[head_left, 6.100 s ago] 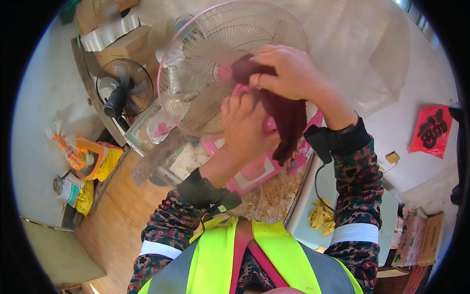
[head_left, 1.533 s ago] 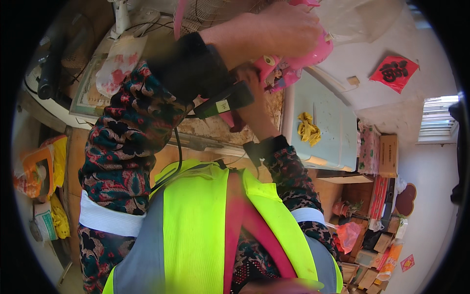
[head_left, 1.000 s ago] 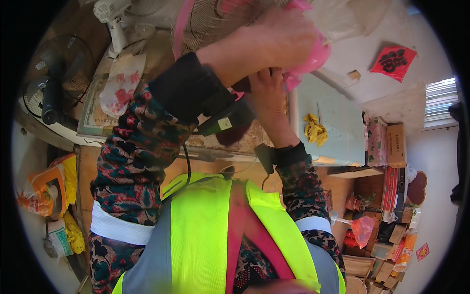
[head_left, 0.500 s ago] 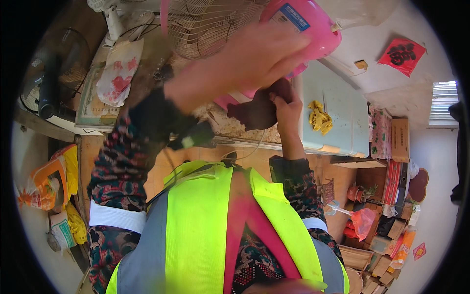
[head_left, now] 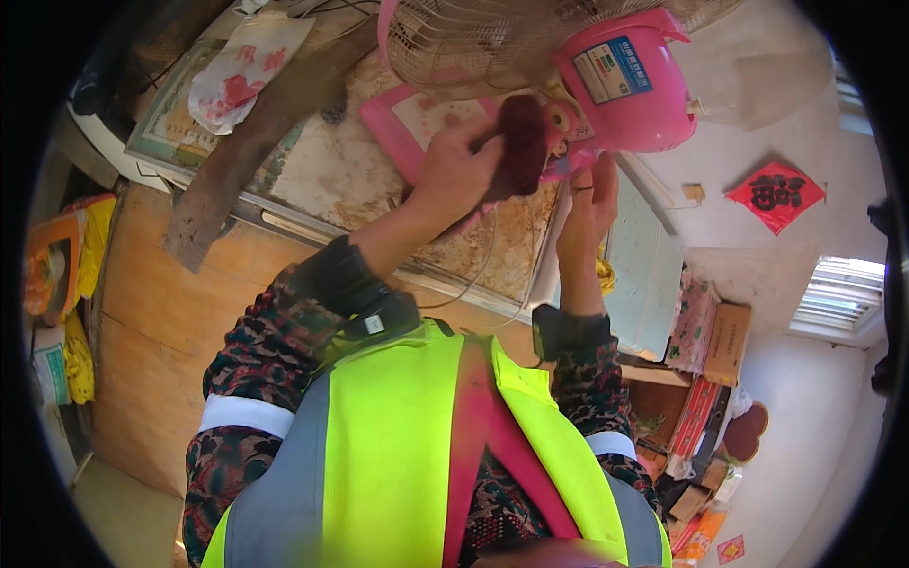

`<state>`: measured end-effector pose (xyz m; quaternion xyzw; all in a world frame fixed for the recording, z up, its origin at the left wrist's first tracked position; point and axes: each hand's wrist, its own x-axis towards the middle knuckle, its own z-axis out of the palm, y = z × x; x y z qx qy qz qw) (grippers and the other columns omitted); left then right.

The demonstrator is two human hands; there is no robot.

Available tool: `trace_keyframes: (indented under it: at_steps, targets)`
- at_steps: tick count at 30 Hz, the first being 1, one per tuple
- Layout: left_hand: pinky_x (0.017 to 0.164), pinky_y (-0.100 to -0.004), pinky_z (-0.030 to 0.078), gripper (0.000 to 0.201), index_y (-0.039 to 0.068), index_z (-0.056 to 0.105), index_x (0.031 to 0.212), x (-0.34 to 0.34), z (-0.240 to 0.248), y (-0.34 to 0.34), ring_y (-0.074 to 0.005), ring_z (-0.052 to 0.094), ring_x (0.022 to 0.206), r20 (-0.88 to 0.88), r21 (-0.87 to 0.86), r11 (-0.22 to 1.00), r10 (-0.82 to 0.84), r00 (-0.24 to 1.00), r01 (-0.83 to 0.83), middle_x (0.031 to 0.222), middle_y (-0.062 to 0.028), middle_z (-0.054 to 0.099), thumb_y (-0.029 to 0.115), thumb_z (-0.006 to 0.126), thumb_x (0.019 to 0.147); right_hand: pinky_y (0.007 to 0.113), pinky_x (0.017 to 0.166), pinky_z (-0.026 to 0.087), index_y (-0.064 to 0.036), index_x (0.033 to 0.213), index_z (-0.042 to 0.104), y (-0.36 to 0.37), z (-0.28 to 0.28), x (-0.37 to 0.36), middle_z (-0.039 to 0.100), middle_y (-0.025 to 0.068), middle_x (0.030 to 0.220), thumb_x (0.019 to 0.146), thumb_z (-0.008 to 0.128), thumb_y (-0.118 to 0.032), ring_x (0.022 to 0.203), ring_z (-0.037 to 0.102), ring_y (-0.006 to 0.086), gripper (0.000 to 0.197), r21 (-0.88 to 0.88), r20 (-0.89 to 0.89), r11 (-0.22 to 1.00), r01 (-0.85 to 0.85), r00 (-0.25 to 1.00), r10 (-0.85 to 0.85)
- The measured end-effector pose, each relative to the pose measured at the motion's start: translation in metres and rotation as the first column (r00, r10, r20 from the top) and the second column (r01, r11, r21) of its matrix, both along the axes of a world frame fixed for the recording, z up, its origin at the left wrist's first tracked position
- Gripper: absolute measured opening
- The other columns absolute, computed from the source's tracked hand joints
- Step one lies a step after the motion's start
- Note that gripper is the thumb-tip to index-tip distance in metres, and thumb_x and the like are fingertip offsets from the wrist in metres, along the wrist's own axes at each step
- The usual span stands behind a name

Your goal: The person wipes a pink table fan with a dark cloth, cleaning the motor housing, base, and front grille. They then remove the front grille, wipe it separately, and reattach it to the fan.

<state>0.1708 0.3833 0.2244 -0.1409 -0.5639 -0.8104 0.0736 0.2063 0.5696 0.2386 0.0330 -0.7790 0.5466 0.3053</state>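
A pink electric fan stands on a stained tabletop, its wire cage at the top of the view and its pink base below. My left hand is closed around a dark maroon cloth, which lies against the fan's stand beside its control knob. At the right side of the stand my right hand pinches the pink edge between thumb and fingers. The cloth hides part of the base. A thin pale cord hangs below the fan over the table edge.
A long brown strip lies across the table's left part, near a white bag with red print. To the right stands a pale green cabinet-like surface with a yellow cloth. Boxes are piled farther right.
The maroon cloth has gone from my right hand into my left. My left hand has come down from the motor housing to the stand; my right hand now holds the fan. The view has shifted.
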Motion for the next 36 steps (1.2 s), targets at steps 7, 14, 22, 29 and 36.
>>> trace_keyframes:
  at_steps: [7,14,22,29,36]
  targets:
    - [0.078,-0.0429,0.051,0.033,0.007,0.065,0.108,-0.026,0.055,0.033,-0.0372,0.063,0.091,-0.448,-0.528,0.705,0.242,0.861,-0.473,0.099,-0.0142,0.062,0.032,0.064,0.087,0.033,0.098,0.045,-0.0016,0.135,0.047,0.036,0.002,-0.081,0.053,0.0063,0.130,0.101,0.049,-0.036,0.117,0.052,0.0174,0.049,-0.236,0.010,0.885,-0.402,0.910,0.415]
    - [0.075,-0.0447,0.052,0.046,0.006,0.064,0.108,-0.030,0.028,0.035,-0.0373,0.064,0.092,-0.345,-0.707,0.619,0.122,0.931,-0.343,0.101,-0.0168,0.063,0.037,0.066,0.075,0.035,0.097,0.048,-0.0040,0.138,0.044,0.038,-0.025,-0.104,0.052,0.0105,0.133,0.101,0.046,-0.023,0.118,0.053,0.0237,0.041,-0.232,-0.132,0.754,-0.614,0.788,0.601]
    - [0.074,-0.0452,0.052,0.037,0.001,0.065,0.093,-0.059,0.028,0.024,-0.0370,0.065,0.088,-0.278,-0.769,0.601,-0.009,0.960,-0.217,0.093,-0.0188,0.065,0.030,0.070,0.071,0.035,0.099,0.041,-0.0008,0.137,0.041,0.056,-0.064,-0.115,0.048,0.0112,0.128,0.098,0.048,-0.014,0.114,0.048,0.0227,0.042,0.359,-0.200,0.923,-0.137,0.955,0.220]
    - [0.078,-0.0477,0.053,0.036,-0.002,0.062,0.092,-0.060,-0.004,0.037,-0.0391,0.064,0.093,-0.432,-0.861,0.289,0.020,0.902,-0.419,0.098,-0.0185,0.063,0.028,0.070,0.073,0.035,0.104,0.038,-0.0041,0.136,0.043,0.040,-0.049,-0.112,0.048,0.0079,0.130,0.101,0.043,-0.026,0.118,0.047,0.0200,0.041,0.040,-0.164,0.952,-0.303,0.938,0.306]
    - [0.079,-0.0502,0.054,0.036,-0.002,0.062,0.097,-0.061,-0.068,0.034,-0.0392,0.064,0.093,-0.174,-0.934,0.314,0.024,0.984,-0.173,0.107,-0.0183,0.063,0.026,0.067,0.075,0.036,0.111,0.035,-0.0069,0.136,0.046,0.003,-0.013,-0.092,0.048,0.0043,0.137,0.105,0.038,-0.042,0.126,0.046,0.0181,0.047,-0.409,-0.087,0.836,-0.367,0.927,0.365]
